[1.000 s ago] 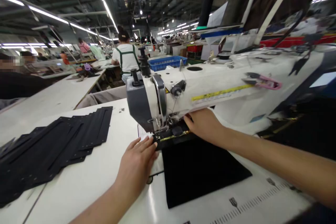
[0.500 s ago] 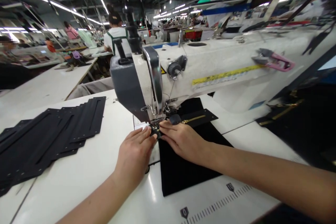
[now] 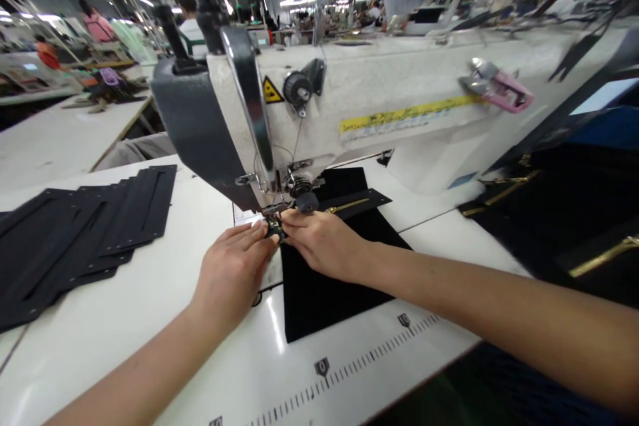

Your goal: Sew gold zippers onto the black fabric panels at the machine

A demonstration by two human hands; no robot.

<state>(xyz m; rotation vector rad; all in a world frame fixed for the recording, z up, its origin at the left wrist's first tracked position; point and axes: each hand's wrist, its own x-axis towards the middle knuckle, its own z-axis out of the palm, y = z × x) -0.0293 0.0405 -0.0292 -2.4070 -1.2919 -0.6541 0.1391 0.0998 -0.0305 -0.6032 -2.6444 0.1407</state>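
Cloth (image 3: 327, 296) touches left hand (image 3: 234, 266) and right hand (image 3: 332, 246); whether either grip pinches, I can't tell.

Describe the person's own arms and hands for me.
The left hand and right hand are bare, with no glove or ring visible. No sleeve, watch or bracelet shows on the left forearm or right forearm.

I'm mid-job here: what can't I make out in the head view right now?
All in the head view:
- Black fabric under the right hand: hidden by that hand.
- Gold zipper, its left stretch: behind the right hand.
- Dark pile: cut off by the left edge.
- Table ruler: cut off by the bottom edge.
- Yellow strip's print: too small, blurred.
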